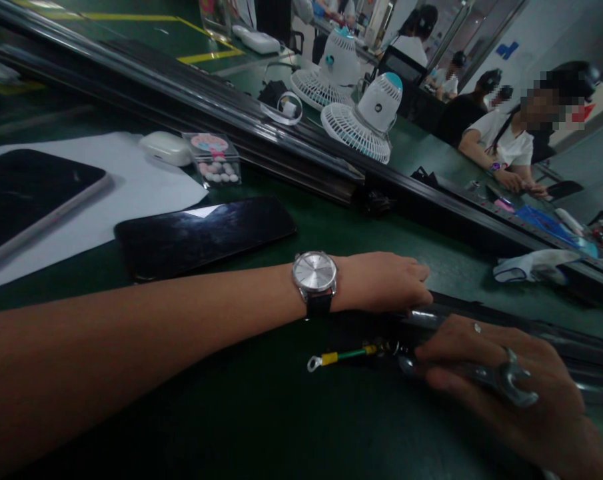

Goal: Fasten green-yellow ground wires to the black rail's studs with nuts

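Note:
In my right hand (511,380) is a metal wrench (486,378), its open jaw sticking out past the palm. The wrench's other end meets a small metal fitting (395,347) on a dark bar (556,327). From that fitting a short green-yellow wire (352,355) runs left to a ring terminal (314,363). My left hand (391,283), with a wristwatch on the wrist, reaches across and curls its fingers over the near end of the dark bar; the fingertips are partly hidden.
Behind my left forearm lie a phone (206,237), a tablet (36,193) on white paper, and a clear box of beads (220,167). Long metal rails (231,137) cross the green table. Two white fans (381,107) stand beyond them. A co-worker (516,143) sits at right.

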The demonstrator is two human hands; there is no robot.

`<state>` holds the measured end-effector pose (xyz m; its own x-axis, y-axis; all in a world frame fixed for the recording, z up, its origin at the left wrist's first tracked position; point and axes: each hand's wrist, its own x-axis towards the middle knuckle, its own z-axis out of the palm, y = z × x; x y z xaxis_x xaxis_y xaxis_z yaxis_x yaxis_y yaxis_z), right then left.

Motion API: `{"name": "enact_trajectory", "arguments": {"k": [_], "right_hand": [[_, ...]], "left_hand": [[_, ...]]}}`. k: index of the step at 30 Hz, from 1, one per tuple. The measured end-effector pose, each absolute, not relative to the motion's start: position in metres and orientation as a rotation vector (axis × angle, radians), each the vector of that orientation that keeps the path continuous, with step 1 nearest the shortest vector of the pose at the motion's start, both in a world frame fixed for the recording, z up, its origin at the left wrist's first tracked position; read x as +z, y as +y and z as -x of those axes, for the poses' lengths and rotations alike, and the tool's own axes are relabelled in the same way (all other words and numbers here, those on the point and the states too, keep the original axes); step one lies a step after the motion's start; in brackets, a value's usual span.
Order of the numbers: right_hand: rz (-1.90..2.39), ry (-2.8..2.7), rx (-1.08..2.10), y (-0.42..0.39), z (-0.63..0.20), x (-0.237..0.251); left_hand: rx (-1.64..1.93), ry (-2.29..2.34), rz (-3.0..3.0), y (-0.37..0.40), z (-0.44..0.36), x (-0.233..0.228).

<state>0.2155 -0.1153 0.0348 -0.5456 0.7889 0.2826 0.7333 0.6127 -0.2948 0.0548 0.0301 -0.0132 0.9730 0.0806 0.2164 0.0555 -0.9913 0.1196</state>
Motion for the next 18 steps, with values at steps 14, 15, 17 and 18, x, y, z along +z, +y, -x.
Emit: {"name": "enact_trajectory", "arguments": {"k": [14, 15, 17, 18], "right_hand": [[0.965, -2.833, 0.372, -0.111, -0.224, 0.061], [0.943, -2.833, 0.332, -0.111, -0.226, 0.065], [0.966, -2.772, 0.289, -0.110, -0.227, 0.066], [0.989, -2.724, 0.278, -0.111, -0.228, 0.064]], "left_hand": [[0.329, 0.070, -2.996, 0.032, -0.054, -0.014], [0.336, 0.073, -2.995, 0.032, -0.054, -0.015], [0.350, 0.085, -2.998, 0.032, -0.054, -0.015], [0.356, 0.087, -3.001, 0.032, -0.054, -0.016]]}}
